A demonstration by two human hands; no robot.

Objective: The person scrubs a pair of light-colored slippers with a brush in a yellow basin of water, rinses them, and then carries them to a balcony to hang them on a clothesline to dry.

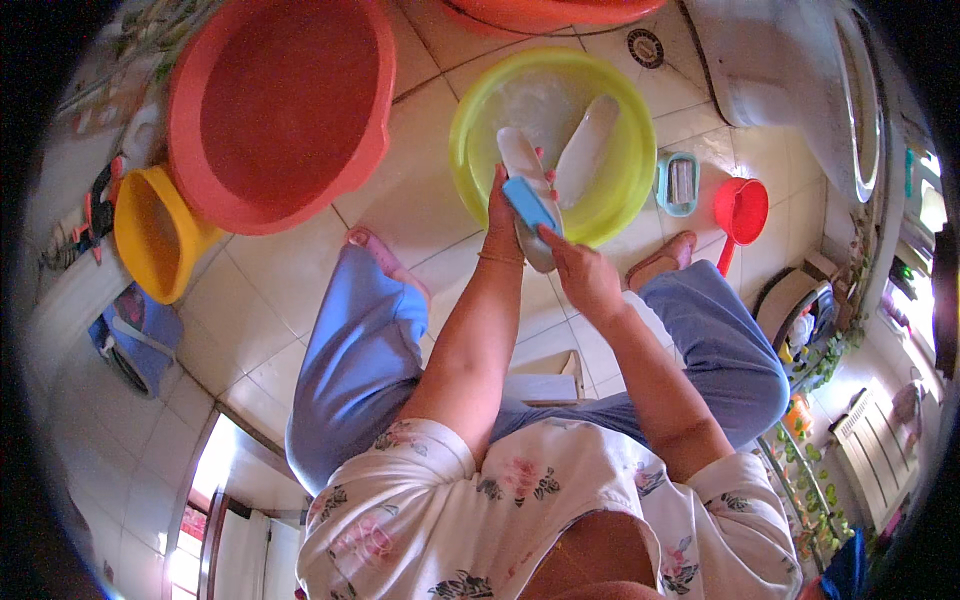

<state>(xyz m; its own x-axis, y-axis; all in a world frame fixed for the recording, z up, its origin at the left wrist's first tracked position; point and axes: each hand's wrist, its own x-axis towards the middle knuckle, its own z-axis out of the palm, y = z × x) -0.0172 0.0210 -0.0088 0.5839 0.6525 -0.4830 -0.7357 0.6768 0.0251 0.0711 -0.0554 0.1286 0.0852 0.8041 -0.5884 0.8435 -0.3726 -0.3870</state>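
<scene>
Over the near part of a yellow-green basin [465, 120], my left hand [502, 215] grips a long white shoe [518, 150] from beneath, its fingertips showing along the far side. My right hand [583, 272] is closed around the near end of a blue scrubbing brush [528, 205], which lies against the shoe and hides its middle. The brush's bristles cannot be seen. A second white shoe [588, 150] leans inside the basin to the right, beside cloudy, sudsy water [535, 100].
A large red tub [380, 120] and a yellow bucket [190, 240] stand to the left. Right of the basin are a light-blue soap dish [664, 185] with a pale bar and a red dipper [741, 212]. A floor drain [645, 48] lies farther back on the tiles.
</scene>
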